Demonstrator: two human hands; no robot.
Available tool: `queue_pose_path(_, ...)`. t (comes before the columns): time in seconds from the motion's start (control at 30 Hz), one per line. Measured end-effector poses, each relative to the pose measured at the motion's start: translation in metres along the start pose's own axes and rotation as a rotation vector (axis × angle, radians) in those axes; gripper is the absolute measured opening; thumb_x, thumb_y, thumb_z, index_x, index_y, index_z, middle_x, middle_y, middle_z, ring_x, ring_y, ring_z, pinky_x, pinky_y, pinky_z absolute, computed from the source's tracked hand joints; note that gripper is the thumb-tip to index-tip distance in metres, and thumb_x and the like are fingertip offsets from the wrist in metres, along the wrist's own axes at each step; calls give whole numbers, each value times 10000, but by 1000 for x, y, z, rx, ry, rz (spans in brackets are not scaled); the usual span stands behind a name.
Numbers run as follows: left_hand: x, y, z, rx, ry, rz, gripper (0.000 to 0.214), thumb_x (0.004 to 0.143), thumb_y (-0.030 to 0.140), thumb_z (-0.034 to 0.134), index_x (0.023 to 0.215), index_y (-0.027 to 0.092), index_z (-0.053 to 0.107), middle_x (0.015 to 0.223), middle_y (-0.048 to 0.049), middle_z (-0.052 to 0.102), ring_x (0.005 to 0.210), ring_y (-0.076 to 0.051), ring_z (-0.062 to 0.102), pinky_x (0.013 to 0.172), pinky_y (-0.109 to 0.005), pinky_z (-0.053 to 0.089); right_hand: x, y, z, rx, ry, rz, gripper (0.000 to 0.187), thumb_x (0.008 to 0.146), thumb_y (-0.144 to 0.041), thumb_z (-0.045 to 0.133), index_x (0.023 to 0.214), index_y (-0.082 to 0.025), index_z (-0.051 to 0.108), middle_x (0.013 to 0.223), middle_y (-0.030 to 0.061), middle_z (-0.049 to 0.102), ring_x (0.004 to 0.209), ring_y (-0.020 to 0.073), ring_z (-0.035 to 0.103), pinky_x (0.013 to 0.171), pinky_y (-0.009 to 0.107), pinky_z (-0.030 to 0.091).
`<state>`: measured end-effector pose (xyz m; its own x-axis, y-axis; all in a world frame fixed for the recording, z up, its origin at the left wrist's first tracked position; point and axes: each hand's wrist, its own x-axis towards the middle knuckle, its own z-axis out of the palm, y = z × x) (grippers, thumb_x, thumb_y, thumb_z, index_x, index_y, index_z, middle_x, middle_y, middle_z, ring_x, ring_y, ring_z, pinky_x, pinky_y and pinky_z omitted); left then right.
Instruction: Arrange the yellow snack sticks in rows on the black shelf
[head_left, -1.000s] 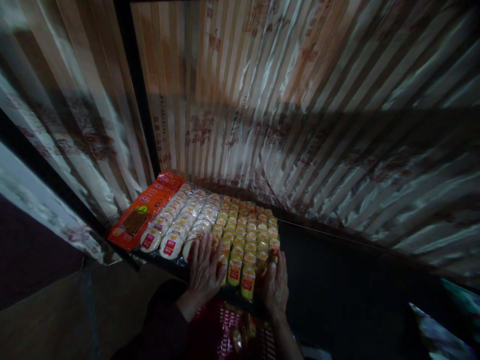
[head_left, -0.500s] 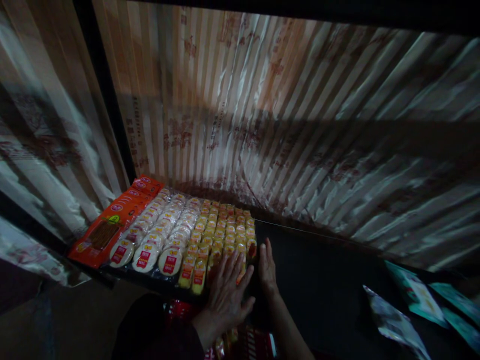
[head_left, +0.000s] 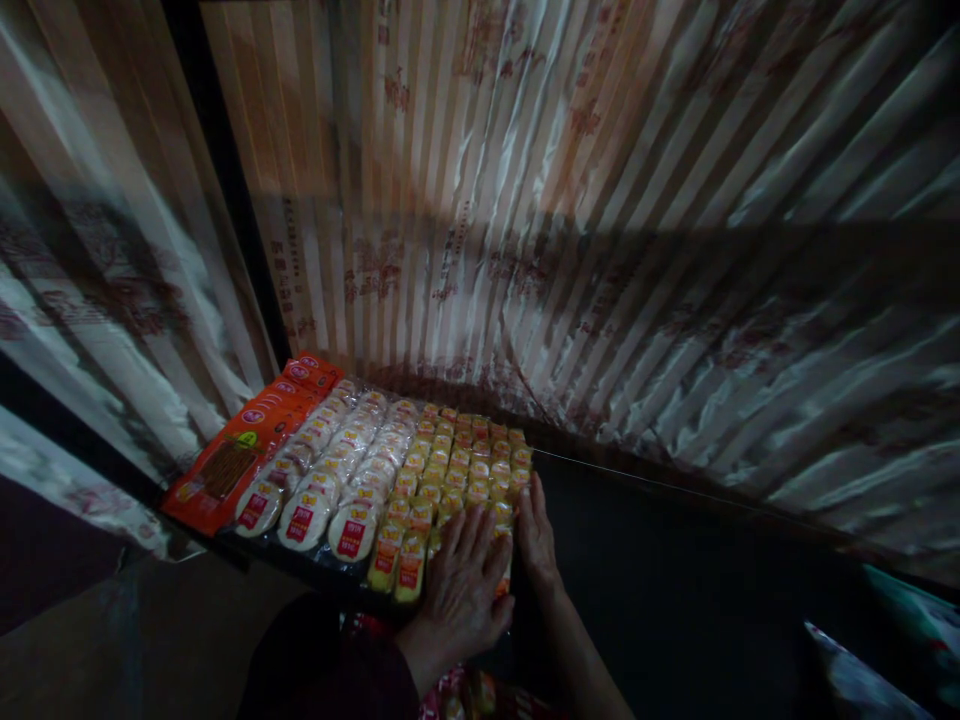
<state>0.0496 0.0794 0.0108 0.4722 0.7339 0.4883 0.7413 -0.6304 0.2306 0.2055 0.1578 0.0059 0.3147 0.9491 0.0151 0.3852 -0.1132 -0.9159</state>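
Observation:
My left hand (head_left: 466, 578) lies flat, fingers stretched out, over the front end of the rows of small yellow wrapped snack packets (head_left: 450, 470). Its palm hides the packets beneath. My right hand (head_left: 536, 535) stands on edge at the right side of these rows, fingers straight and together, palm turned toward the packets. To the left of the yellow rows lie several rows of round white wrapped crackers (head_left: 352, 530). Flat orange snack bags (head_left: 240, 445) overlap at the far left end. All rest on a black shelf (head_left: 637, 570).
Striped, printed sheeting (head_left: 465, 250) hangs behind and at the left, beside a dark frame post (head_left: 225, 170). Teal-edged packets (head_left: 922, 620) and a silvery packet (head_left: 862, 670) lie at the lower right. Red packaging (head_left: 450, 700) sits below the shelf's front edge.
My right hand has come in closer against the right side of the yellow rows. My left hand stays flat over their front end. The view has shifted, so things appear slightly further right.

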Motion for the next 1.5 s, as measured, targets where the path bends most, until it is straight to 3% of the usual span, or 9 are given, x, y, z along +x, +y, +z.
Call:
queue_pose_path(0.13,2,3,-8,-20,25,11,690,848,513,479,1436,192,310,1564,-98,163,1441,-298,107,1155,-490,151,-3,-4,-4,-20,-7,21,973,760,-765,256,1490,-131,152,1545,133,226,1400,277,273,1120,407,258)
queue_pose_path(0.23,2,2,-21,7,72,18,688,856,483,476,1455,220,265,1568,-90,146,1441,-288,114,1153,-503,155,-10,-10,-11,-76,118,20,937,790,-735,246,1481,-107,183,1531,158,257,1389,293,296,1117,438,261)
queue_pose_path(0.4,-9,-30,-43,140,185,-135,604,897,344,446,1459,216,265,1557,-90,194,1438,-275,140,1157,-490,154,-29,-39,-6,-226,282,-274,857,850,-666,185,1437,-53,302,1507,176,306,1402,285,263,1150,457,202)
queue_pose_path(0.5,-24,-68,-52,221,250,-270,563,900,293,449,1443,236,309,1539,-89,254,1430,-270,179,1152,-484,167,-43,-63,23,-252,186,-425,764,887,-605,200,1429,-83,330,1500,156,331,1400,258,277,1153,470,212)
queue_pose_path(0.63,-45,-115,-65,291,281,-360,556,905,310,442,1441,240,316,1526,-88,288,1427,-279,182,1139,-498,195,-63,-82,91,-290,-22,-548,622,923,-512,260,1405,-139,386,1498,127,347,1410,242,257,1142,503,243)
queue_pose_path(0.87,-74,-159,-80,338,321,-442,501,907,276,420,1404,219,389,1478,-87,386,1421,-257,212,1145,-508,203,-75,-106,197,-487,-228,-771,503,943,-332,274,1312,-89,514,1409,158,475,1397,263,288,1118,499,304)
queue_pose_path(0.97,-83,-162,-80,342,326,-450,519,898,281,436,1405,182,386,1475,-113,384,1432,-272,168,1143,-519,199,-69,-120,211,-595,-207,-772,500,944,-307,275,1300,-57,521,1406,178,471,1387,269,309,1110,482,318)
queue_pose_path(1.17,-89,-165,-81,312,346,-473,510,906,303,420,1404,198,390,1506,-103,329,1439,-273,137,1143,-504,212,-57,-122,209,-650,-208,-834,548,938,-322,266,1285,24,510,1368,231,494,1377,303,317,1100,489,325)
queue_pose_path(1.5,-88,-182,-79,319,299,-450,535,873,292,454,1380,124,419,1454,-137,410,1420,-278,207,1141,-495,226,-62,-139,238,-763,-274,-712,482,915,-250,346,1332,-53,488,1441,183,423,1419,290,215,1111,462,276)
